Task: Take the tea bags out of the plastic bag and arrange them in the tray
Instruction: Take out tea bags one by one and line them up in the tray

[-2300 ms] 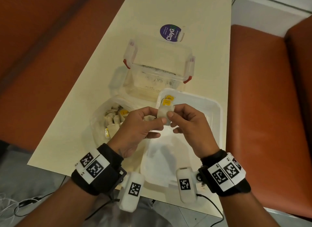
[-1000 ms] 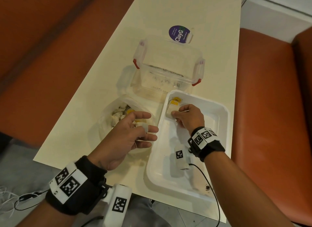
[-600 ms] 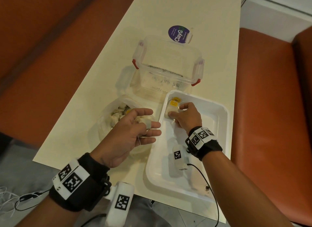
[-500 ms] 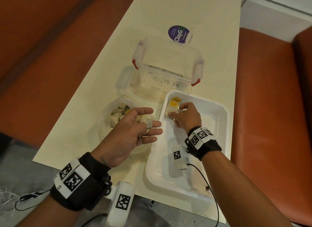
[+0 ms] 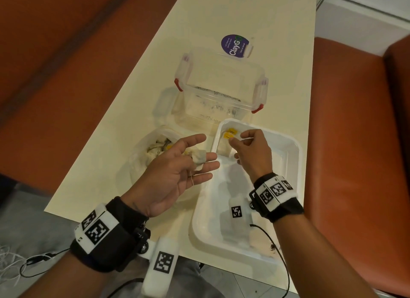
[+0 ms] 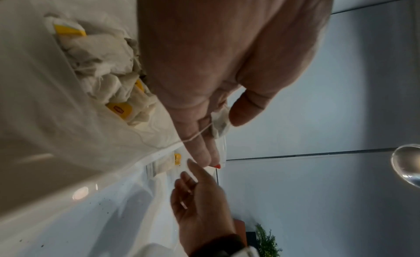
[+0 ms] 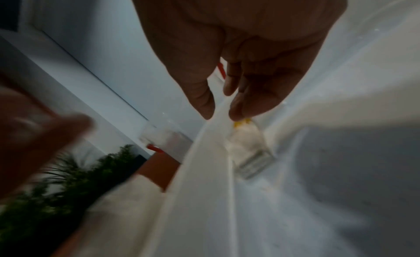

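Note:
A clear plastic bag (image 5: 142, 164) with several pale tea bags (image 5: 158, 146) lies left of the white tray (image 5: 297, 155). My left hand (image 5: 204, 151) hovers between bag and tray, palm turned right. It holds one tea bag (image 6: 220, 122) among its fingers, and the string dangles. My right hand (image 5: 236, 140) is in the tray's far left corner. Its fingertips are at the yellow tags (image 5: 228, 135) of the tea bags (image 7: 247, 146) lying there. In the right wrist view, thumb and forefinger stand slightly apart with nothing between them.
A clear lidless container (image 5: 221, 91) with red clips stands just behind the tray. Its lid with a purple label (image 5: 234, 43) lies farther back. Orange benches (image 5: 346, 142) flank the narrow cream table (image 5: 133, 86), whose near edge is under my wrists.
Both hands were together holding a tea bag. The right hand then carried one into the tray's far corner and pressed it down; its fingers have now lifted. The left hand kept its bag.

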Demonstrator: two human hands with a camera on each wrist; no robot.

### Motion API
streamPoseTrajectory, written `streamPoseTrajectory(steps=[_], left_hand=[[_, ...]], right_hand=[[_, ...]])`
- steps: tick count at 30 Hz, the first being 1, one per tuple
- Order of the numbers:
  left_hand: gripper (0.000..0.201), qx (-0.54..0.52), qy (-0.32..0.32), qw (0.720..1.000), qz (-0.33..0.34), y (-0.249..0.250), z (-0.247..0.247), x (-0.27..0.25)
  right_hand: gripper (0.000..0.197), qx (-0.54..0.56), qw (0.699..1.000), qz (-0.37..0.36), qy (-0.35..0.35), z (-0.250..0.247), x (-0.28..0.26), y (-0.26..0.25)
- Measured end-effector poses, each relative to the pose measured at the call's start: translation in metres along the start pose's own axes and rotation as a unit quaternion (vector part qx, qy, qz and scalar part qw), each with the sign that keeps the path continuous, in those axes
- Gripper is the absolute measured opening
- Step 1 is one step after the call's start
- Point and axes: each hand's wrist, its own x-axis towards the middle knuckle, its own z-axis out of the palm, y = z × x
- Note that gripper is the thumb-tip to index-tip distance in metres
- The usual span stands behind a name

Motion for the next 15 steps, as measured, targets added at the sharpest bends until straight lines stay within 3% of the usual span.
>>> streamPoseTrajectory(steps=[3, 7, 10, 15], left_hand=[[0.038, -0.044, 0.018, 0.999, -0.005, 0.000, -0.002, 0.005], [0.037, -0.074, 0.024, 0.997, -0.018, -0.001, 0.002, 0.011], [0.041, -0.081, 0.008, 0.996, -0.032, -0.003, 0.007, 0.011], [0.056, -0.068, -0.024, 0.995, -0.061, -0.002, 0.005, 0.012]], right_hand=[[0.016, 0.016, 0.987, -0.145, -0.073, -0.014, -0.038, -0.029], [0.024, -0.154, 0.922, -0.322, -0.153, -0.016, -0.068, -0.038], [0.033, -0.236, 0.897, -0.353, -0.125, -0.013, -0.065, -0.033], [0.010, -0.195, 0.903, -0.373, -0.085, -0.015, -0.060, -0.030]])
